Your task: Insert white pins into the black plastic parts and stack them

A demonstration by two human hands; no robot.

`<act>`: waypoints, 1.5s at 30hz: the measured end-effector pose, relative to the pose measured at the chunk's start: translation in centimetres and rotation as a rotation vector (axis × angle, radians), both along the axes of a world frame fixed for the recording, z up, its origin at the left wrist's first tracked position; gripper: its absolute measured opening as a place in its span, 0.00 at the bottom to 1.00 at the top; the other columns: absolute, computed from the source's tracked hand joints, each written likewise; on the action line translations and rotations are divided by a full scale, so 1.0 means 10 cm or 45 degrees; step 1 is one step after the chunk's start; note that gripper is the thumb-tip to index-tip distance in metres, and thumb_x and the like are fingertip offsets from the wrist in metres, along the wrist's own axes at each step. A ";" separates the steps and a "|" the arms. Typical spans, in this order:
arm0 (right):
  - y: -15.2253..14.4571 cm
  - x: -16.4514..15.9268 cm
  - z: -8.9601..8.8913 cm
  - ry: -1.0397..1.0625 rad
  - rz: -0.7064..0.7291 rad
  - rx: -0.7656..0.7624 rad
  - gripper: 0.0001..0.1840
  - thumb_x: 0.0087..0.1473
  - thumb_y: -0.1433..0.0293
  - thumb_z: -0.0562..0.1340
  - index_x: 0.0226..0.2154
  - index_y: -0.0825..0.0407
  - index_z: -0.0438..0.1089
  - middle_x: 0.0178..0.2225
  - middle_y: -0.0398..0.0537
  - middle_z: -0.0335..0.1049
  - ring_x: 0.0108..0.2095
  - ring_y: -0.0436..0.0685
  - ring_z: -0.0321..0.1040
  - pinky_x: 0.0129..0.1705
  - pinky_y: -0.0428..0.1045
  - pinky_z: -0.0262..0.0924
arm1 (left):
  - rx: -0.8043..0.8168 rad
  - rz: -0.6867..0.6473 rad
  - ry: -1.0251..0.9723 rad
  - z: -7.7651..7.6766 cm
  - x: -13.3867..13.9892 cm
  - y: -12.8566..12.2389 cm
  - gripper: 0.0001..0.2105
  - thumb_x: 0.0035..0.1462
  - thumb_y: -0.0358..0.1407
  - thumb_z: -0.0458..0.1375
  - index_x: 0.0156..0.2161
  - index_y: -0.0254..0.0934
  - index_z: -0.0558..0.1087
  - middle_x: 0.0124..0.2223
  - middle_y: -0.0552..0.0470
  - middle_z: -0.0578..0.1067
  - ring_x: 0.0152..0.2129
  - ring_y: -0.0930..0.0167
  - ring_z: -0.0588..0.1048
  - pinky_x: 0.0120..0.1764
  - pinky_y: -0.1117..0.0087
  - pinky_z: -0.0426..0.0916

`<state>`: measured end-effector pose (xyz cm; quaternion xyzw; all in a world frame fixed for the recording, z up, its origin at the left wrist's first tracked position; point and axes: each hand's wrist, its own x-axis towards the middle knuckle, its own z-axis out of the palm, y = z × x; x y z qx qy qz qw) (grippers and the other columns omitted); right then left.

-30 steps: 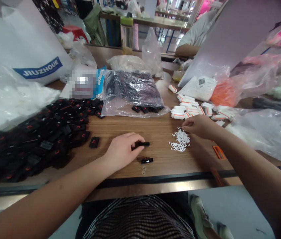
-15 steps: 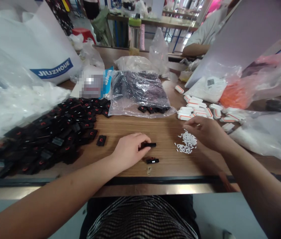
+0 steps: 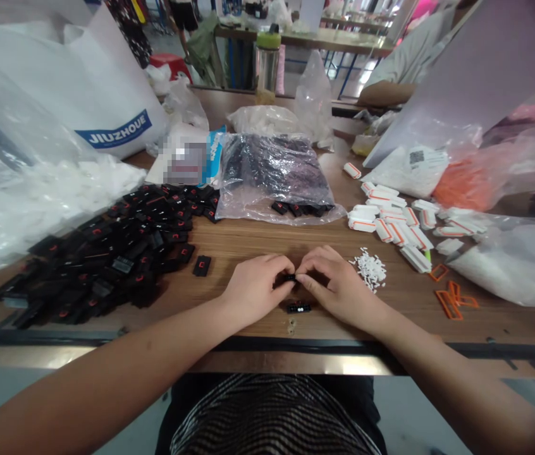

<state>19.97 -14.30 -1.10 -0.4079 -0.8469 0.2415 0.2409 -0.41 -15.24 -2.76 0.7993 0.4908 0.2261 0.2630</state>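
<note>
I have both hands close together over the middle of the worktop (image 3: 234, 240), near its front edge. The grip of my left hand (image 3: 260, 284) is clamped on a small black block (image 3: 291, 277), thumb and fingers around it. My right hand (image 3: 334, 281) meets it from the other side, fingertips at the block's right end; I cannot tell whether that grip pinches the block or some tiny piece hidden between the fingers.

Just in front of my hands lies a second black block (image 3: 298, 308) with two white spots on its face. Beside my right hand I see a little heap of white pegs (image 3: 370, 268), and beyond it white cases (image 3: 385, 229) with orange stripes. Orange frames (image 3: 442, 305) lie farther right. On my left, one black case (image 3: 202, 266) sits apart from a large pile of black cases (image 3: 125, 246). Behind my hands lies a clear bag (image 3: 272, 167) of dark parts.
</note>
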 end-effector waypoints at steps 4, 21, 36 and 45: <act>-0.04 -0.04 0.02 -0.122 0.021 0.149 0.06 0.62 0.70 0.59 0.33 0.51 0.70 0.36 0.49 0.72 0.40 0.58 0.64 0.44 0.55 0.57 | -0.013 0.002 0.009 0.01 0.01 0.00 0.03 0.57 0.32 0.62 0.37 0.39 0.74 0.30 0.57 0.73 0.26 0.71 0.71 0.33 0.68 0.65; -0.05 -0.03 0.06 -0.212 0.141 0.336 0.09 0.60 0.72 0.60 0.36 0.48 0.77 0.38 0.44 0.78 0.38 0.56 0.69 0.44 0.56 0.56 | -0.048 0.031 -0.003 0.01 0.00 0.01 0.05 0.56 0.31 0.63 0.39 0.40 0.75 0.29 0.58 0.72 0.25 0.72 0.69 0.33 0.69 0.64; 0.67 1.25 0.00 -0.584 -0.440 -0.042 0.11 0.51 0.64 0.61 0.27 0.48 0.79 0.27 0.42 0.79 0.30 0.56 0.73 0.33 0.48 0.61 | -0.033 0.008 0.025 -0.01 -0.01 0.01 0.03 0.57 0.33 0.62 0.37 0.40 0.74 0.28 0.57 0.70 0.26 0.72 0.69 0.31 0.69 0.60; 0.76 1.11 0.14 -0.978 -0.438 -0.019 0.08 0.46 0.69 0.60 0.22 0.49 0.75 0.23 0.44 0.75 0.26 0.55 0.69 0.30 0.49 0.55 | -0.038 0.010 0.004 -0.01 -0.01 0.01 0.03 0.57 0.34 0.61 0.37 0.40 0.73 0.28 0.57 0.70 0.26 0.72 0.68 0.32 0.69 0.60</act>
